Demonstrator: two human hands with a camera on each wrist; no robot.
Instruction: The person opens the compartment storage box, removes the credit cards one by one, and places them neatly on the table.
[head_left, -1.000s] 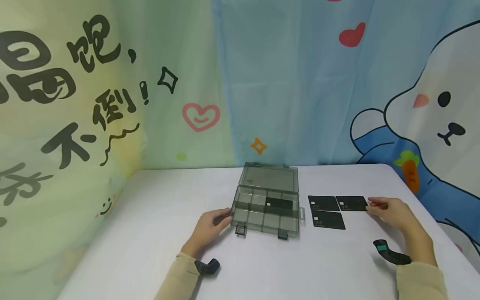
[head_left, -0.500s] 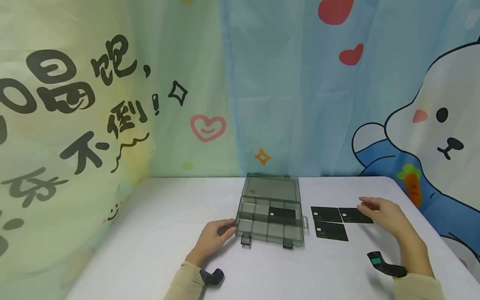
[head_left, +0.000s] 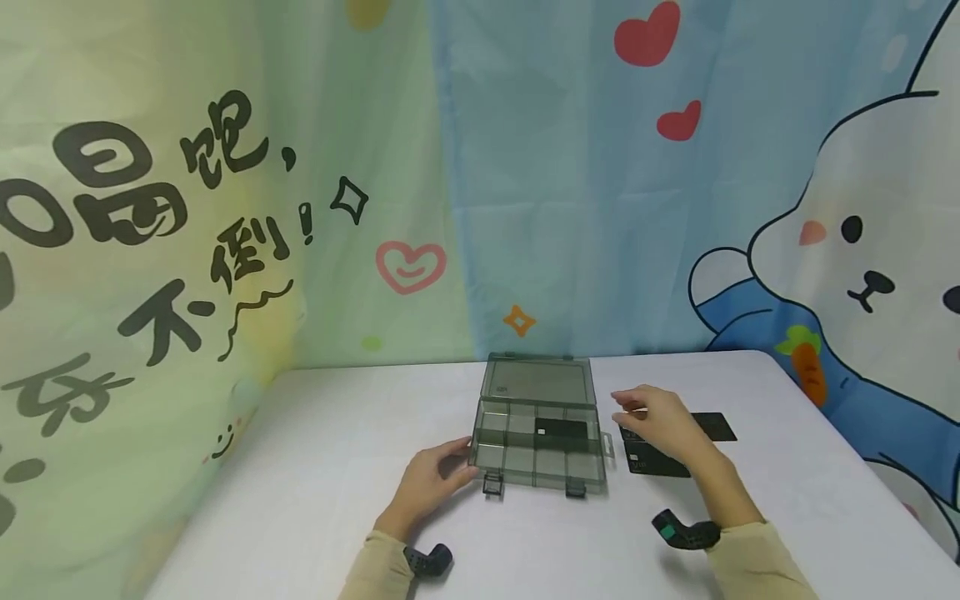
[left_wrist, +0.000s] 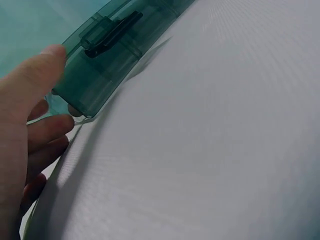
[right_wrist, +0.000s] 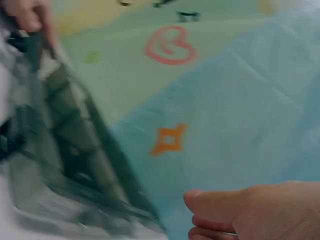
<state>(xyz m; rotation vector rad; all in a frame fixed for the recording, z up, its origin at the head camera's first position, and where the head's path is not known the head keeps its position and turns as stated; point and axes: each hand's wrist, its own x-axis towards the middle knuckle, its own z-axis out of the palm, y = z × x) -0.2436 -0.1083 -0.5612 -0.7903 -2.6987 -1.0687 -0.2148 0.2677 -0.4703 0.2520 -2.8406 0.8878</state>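
Note:
A translucent grey-green compartment box (head_left: 516,458) with its lid (head_left: 536,382) raised lies in the middle of the table. Inside it rests one black card (head_left: 561,431). My left hand (head_left: 427,483) grips the box's front left corner; in the left wrist view the thumb (left_wrist: 42,70) lies on the box wall (left_wrist: 85,90), other fingers on the far side. Right of the box, my right hand (head_left: 663,423) hovers over black VIP cards, partly hiding them. One card (head_left: 651,460) lies nearest; another (head_left: 716,427) lies farther right. The right hand's thumb (right_wrist: 215,204) shows no card held.
Two latches (head_left: 492,483) stick out from the box's front edge, and a loop (head_left: 608,445) from its right side. A printed curtain (head_left: 540,208) hangs behind the white table (head_left: 337,442). Each wrist wears a black device (head_left: 686,533).
My right hand has left the rightmost card and moved left, across the cards toward the box. The left hand stays at the box corner. The head view has shifted slightly.

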